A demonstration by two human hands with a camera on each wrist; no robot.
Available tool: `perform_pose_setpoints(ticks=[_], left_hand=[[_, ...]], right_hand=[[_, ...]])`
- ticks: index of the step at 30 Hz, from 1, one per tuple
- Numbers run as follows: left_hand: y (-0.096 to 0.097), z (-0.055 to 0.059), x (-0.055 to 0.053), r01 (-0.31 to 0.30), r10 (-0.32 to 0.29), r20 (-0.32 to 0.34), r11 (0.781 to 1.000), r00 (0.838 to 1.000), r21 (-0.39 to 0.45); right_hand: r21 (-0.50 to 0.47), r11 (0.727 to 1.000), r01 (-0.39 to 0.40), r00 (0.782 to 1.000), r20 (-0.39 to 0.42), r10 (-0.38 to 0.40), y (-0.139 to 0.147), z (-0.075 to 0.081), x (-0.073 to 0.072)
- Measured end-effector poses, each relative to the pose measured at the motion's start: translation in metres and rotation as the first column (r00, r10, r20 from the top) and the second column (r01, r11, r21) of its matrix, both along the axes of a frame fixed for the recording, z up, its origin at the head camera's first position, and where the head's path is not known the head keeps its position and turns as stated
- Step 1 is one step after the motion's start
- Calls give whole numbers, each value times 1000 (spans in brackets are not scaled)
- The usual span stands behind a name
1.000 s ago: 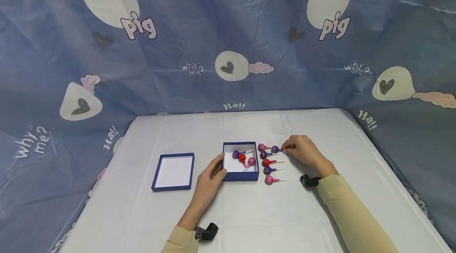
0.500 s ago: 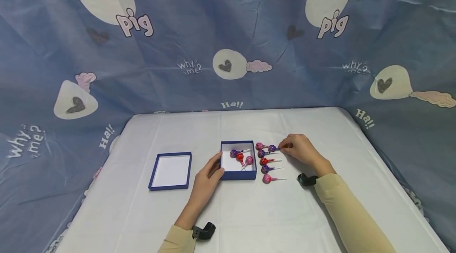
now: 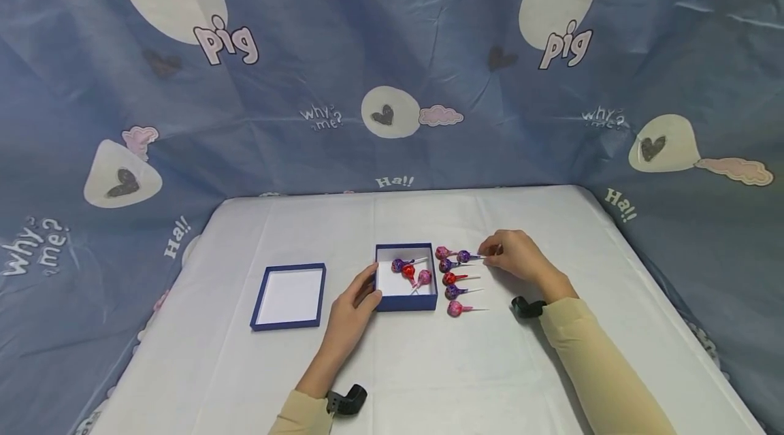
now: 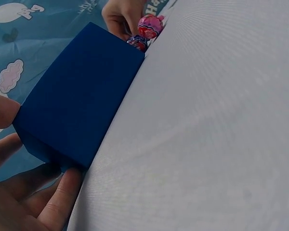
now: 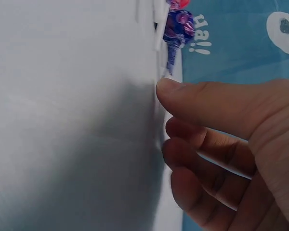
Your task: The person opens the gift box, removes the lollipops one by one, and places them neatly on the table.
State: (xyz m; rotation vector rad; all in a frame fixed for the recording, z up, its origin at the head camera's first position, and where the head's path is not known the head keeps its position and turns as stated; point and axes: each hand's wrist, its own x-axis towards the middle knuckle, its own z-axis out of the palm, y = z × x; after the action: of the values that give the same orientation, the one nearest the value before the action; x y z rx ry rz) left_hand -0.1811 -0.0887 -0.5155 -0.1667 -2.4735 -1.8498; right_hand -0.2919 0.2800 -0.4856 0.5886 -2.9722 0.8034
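An open blue box [image 3: 406, 303] with a white inside holds a purple lollipop [image 3: 398, 265], a red one and a pink one. My left hand [image 3: 350, 312] holds the box's left side, thumb near its front corner; the left wrist view shows fingers against the blue wall. Right of the box, several wrapped lollipops lie in a column, sticks pointing right. The farther purple lollipop [image 3: 463, 256] lies beside a pink lollipop [image 3: 442, 253]. My right hand [image 3: 517, 259] is at its stick end, thumb and visible fingers apart in the right wrist view.
A blue-rimmed box lid [image 3: 288, 295], white inside up, lies left of the box. Nearer on the right are a red lollipop [image 3: 450, 278] and a pink lollipop [image 3: 455, 309]. A blue printed cloth [image 3: 343, 156] stands behind the white table [image 3: 416, 374].
My right hand has drawn slightly right from the farther purple lollipop, and more of its stick shows. My left hand stays on the box. The whole head view has shifted a little.
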Motion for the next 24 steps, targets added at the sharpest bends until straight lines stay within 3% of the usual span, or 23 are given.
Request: perform_pose_setpoints(ticks=[14, 22, 24], left_hand=[[1, 1, -1, -2, 3, -29, 1000, 1000, 10], [7, 35, 15, -4, 4, -6, 1000, 1000, 12], [8, 38, 17, -3, 3, -11, 1000, 1000, 15]], right_hand=[[24, 999, 29, 997, -78, -27, 0, 19, 6], [-7, 1000, -7, 987, -159, 5, -11, 30, 12], [-12, 1000, -21, 984, -179, 18, -14, 33, 14]])
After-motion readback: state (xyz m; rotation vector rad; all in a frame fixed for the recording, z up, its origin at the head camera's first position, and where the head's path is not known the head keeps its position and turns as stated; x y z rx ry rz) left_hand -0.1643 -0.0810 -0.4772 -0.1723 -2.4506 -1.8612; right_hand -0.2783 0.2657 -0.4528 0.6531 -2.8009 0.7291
